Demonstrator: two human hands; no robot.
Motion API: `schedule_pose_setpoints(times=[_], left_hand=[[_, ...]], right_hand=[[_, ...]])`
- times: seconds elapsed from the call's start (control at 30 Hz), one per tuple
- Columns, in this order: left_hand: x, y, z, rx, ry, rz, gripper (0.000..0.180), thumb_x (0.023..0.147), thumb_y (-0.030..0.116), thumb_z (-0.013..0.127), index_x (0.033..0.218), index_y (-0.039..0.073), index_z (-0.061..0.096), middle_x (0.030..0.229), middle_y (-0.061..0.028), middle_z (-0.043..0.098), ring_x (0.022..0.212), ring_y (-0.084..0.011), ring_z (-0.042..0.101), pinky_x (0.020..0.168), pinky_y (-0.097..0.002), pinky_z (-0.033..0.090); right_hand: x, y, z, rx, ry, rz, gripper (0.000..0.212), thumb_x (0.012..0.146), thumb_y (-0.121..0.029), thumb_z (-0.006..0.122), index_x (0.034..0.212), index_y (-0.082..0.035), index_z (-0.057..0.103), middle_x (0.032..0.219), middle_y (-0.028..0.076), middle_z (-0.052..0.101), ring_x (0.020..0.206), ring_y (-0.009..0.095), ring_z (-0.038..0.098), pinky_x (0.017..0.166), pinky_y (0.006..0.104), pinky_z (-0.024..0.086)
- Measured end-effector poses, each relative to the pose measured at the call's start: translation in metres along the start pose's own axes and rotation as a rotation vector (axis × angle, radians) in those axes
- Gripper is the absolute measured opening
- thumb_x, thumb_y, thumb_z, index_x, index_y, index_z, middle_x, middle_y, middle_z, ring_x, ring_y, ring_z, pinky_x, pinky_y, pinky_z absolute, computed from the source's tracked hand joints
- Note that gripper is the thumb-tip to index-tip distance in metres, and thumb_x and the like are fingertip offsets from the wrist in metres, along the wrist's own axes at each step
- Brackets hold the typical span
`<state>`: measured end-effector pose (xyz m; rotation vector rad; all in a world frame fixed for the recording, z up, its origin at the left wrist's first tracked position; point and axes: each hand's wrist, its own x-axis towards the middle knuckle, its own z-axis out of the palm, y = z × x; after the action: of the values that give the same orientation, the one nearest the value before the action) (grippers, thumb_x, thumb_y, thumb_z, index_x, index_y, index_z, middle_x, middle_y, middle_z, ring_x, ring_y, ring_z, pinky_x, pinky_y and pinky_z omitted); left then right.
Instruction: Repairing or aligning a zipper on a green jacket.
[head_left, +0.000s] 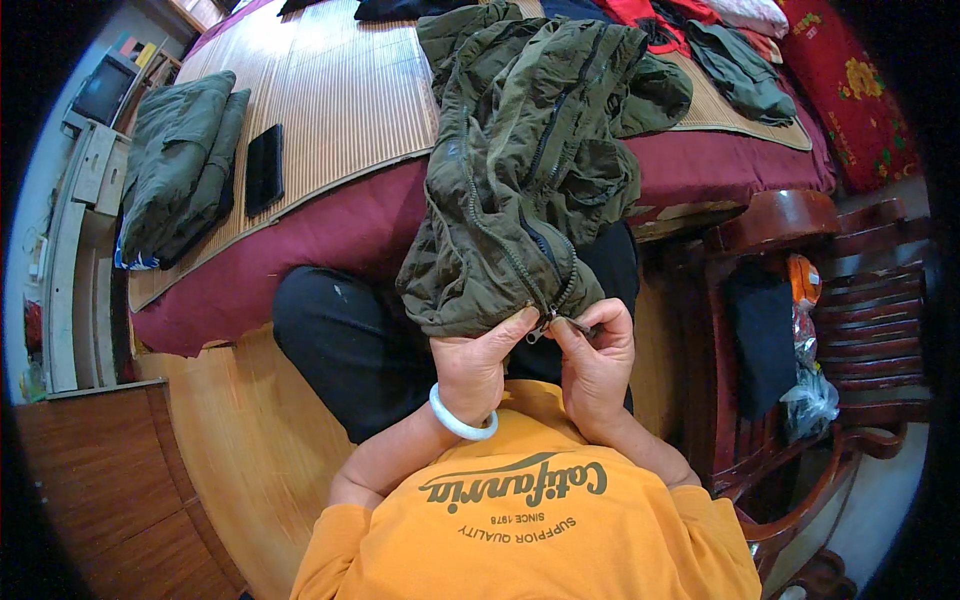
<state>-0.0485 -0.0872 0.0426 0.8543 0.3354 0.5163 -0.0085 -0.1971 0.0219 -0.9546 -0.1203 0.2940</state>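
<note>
An olive-green jacket (pixel 500 200) lies from the bed's edge down over my lap, its front zipper (pixel 490 235) running toward me. At its lower hem my left hand (pixel 480 362) pinches the cloth beside the zipper's bottom end, thumb on top. Close by on the other side, my right hand (pixel 597 360) grips the hem with thumb and forefinger. A small metal zipper pull (pixel 533 337) hangs between the two thumbs. Whether the two zipper halves are joined there I cannot make out. A pale bangle circles my left wrist.
On the bed mat (pixel 330 90) lie folded green clothes (pixel 180 150) and a black phone (pixel 265 170) to the left. More clothes (pixel 740 75) are heaped at the far right. A dark red wooden chair (pixel 870 330) with bags on it stands at my right.
</note>
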Motion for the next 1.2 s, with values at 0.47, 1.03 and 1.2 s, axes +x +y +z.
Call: schedule_pose_setpoints(times=[0.47, 1.03, 1.2], left_hand=[[0.002, -0.001, -0.009, 0.603, -0.087, 0.430, 0.041, 0.074, -0.006, 0.072, 0.114, -0.002, 0.061, 0.111, -0.0081, 0.065, 0.100, -0.0174, 0.061, 0.092, -0.0304, 0.045], [0.007, 0.006, -0.015, 0.191, -0.177, 0.061, 0.042, 0.075, -0.012, 0.067, 0.115, -0.002, 0.059, 0.108, -0.0085, 0.066, 0.096, -0.0181, 0.063, 0.087, -0.0320, 0.051], [0.008, 0.006, -0.020, 0.158, -0.196, -0.002, 0.041, 0.076, -0.011, 0.068, 0.115, -0.003, 0.058, 0.108, -0.0094, 0.065, 0.096, -0.0183, 0.063, 0.086, -0.0320, 0.052]], right_hand=[[0.000, -0.003, 0.002, -0.106, 0.018, -0.071, 0.022, 0.082, 0.009, 0.065, 0.089, -0.005, 0.050, 0.086, 0.004, 0.056, 0.080, 0.012, 0.062, 0.077, 0.0256, 0.054], [0.001, -0.002, -0.003, -0.176, -0.028, -0.135, 0.023, 0.081, 0.007, 0.068, 0.087, -0.005, 0.049, 0.084, 0.002, 0.054, 0.079, 0.010, 0.061, 0.074, 0.0219, 0.052], [0.006, -0.002, -0.007, -0.195, -0.097, -0.026, 0.017, 0.084, 0.004, 0.066, 0.091, -0.004, 0.052, 0.087, 0.003, 0.057, 0.078, 0.009, 0.060, 0.074, 0.0218, 0.052]])
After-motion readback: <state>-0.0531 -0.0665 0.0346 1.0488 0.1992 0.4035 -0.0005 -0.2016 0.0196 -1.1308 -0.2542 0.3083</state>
